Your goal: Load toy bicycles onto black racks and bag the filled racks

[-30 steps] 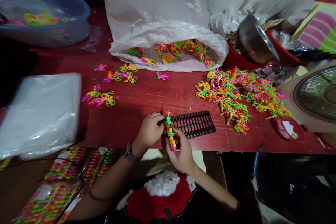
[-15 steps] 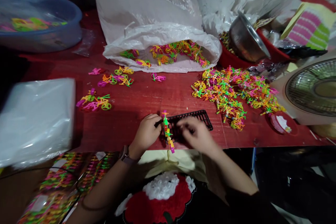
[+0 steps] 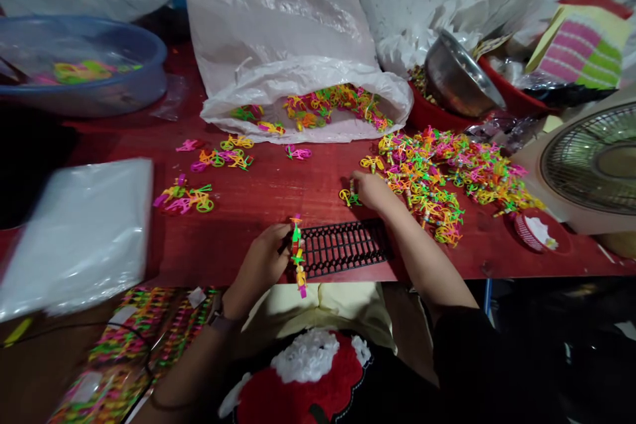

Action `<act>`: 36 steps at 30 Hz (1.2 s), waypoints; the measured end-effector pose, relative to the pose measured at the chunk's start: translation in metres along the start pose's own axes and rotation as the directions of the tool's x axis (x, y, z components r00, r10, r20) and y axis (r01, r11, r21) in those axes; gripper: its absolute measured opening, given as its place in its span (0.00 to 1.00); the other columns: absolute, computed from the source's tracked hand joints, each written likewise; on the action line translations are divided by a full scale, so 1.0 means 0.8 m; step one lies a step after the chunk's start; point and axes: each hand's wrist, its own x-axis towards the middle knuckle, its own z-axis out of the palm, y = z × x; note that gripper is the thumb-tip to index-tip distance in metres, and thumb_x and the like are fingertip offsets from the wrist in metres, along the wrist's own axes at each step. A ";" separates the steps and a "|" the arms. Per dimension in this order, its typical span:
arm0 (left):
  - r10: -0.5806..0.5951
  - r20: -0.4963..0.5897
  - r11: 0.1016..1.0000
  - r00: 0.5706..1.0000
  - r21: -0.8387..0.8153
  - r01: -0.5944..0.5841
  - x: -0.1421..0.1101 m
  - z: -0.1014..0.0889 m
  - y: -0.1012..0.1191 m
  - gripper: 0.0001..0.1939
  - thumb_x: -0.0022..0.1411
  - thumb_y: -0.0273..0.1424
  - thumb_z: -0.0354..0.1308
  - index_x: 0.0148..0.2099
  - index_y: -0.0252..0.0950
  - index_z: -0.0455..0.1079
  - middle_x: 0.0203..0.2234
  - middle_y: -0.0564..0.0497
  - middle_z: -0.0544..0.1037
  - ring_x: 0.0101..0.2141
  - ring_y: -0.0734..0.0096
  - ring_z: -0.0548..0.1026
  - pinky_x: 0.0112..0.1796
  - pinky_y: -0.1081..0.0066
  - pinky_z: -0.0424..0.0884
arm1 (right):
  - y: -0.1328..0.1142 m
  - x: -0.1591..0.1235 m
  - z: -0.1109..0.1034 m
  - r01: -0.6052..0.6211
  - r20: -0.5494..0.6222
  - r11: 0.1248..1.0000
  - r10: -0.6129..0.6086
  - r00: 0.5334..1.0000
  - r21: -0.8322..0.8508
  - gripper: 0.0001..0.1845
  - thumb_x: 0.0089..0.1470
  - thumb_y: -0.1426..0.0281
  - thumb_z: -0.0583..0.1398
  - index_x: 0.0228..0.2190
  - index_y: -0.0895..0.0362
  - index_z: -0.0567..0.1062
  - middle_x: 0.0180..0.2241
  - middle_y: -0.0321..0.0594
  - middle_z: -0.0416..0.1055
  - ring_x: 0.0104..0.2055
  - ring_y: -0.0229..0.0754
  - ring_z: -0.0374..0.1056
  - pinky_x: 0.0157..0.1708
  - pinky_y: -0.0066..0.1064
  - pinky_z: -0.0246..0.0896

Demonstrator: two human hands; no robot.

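Two bare hands are in play on the red surface [image 3: 238, 225]! The left hand [image 3: 261, 258], at the front edge, has its fingers closed around the left end of a black rack [image 3: 345, 248], and a multicoloured toy bicycle [image 3: 298, 258] sits edge-on along that same end. Over to the right hand [image 3: 372, 191], stretched beyond the rack: fingers bent and close together at a green-and-yellow toy [image 3: 350, 197], though whether they grip it, I can't tell. Just beside, the big toy pile [image 3: 432, 179] spreads toward the right edge; a white sack [image 3: 298, 73] gapes open by the far edge.
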 end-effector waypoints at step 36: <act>0.255 -0.086 0.967 0.963 0.019 -0.255 -0.067 0.021 0.026 0.10 0.66 0.22 0.57 0.47 0.40 0.71 0.37 0.49 0.78 0.43 0.60 0.72 0.46 0.57 0.68 | -0.119 -0.110 0.064 0.259 -0.157 0.667 -0.211 0.965 0.699 0.06 0.56 0.75 0.61 0.36 0.54 0.72 0.34 0.38 0.74 0.36 0.43 0.70 0.40 0.32 0.64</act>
